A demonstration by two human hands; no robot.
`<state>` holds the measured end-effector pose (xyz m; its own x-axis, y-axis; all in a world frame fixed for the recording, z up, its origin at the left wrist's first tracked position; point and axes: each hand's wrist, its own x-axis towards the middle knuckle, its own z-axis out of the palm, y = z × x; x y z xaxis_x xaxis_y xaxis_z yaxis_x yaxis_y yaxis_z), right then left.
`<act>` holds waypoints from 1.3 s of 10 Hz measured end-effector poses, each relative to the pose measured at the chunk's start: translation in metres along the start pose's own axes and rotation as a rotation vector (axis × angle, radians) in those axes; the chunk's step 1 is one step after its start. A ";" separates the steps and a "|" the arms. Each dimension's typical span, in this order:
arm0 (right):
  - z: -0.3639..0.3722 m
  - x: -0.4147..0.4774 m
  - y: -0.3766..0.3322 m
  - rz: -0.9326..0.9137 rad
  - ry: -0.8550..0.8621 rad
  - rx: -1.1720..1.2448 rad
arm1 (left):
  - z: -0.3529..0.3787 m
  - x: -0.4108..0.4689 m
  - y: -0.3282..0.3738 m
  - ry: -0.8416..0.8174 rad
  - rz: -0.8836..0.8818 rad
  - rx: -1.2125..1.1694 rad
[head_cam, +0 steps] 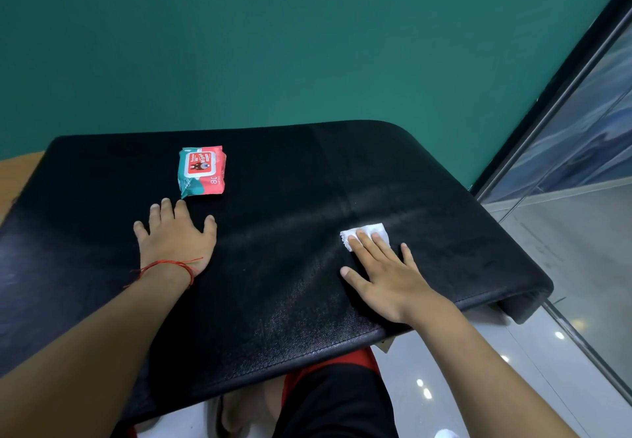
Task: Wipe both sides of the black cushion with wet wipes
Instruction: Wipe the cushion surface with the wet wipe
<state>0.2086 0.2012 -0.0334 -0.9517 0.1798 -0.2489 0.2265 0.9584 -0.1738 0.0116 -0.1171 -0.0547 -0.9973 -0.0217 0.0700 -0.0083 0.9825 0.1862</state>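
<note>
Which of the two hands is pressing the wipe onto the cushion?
The right hand: it presses the white wipe flat onto the black cushion. The left hand, with a red string at its wrist, lies flat on bare cushion.

Tally was taken: 1 cushion [290, 198], 1 wipes pack [201, 170], 1 loose wipe [374, 230]. 2 hands were counted: left hand [176, 236], right hand [386, 277]. 1 red string [164, 264] was counted on the left wrist. "80" was printed on the pack; contents could not be counted.
</note>
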 end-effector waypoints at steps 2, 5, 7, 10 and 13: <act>-0.010 0.023 -0.003 0.013 -0.023 0.013 | 0.001 0.000 -0.001 0.006 0.007 -0.011; -0.022 0.065 -0.010 0.028 -0.049 -0.009 | 0.001 0.001 0.000 0.007 0.011 -0.008; -0.026 0.088 -0.013 0.033 -0.052 0.003 | 0.001 0.001 -0.001 0.005 0.008 -0.003; -0.036 0.125 -0.017 0.043 -0.062 0.021 | 0.003 0.001 0.000 0.017 0.011 -0.008; -0.046 0.161 -0.022 0.037 -0.075 0.018 | 0.008 0.002 -0.001 0.053 0.024 0.003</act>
<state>0.0414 0.2196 -0.0257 -0.9245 0.1977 -0.3260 0.2659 0.9471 -0.1798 0.0091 -0.1166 -0.0629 -0.9920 -0.0078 0.1261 0.0152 0.9834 0.1809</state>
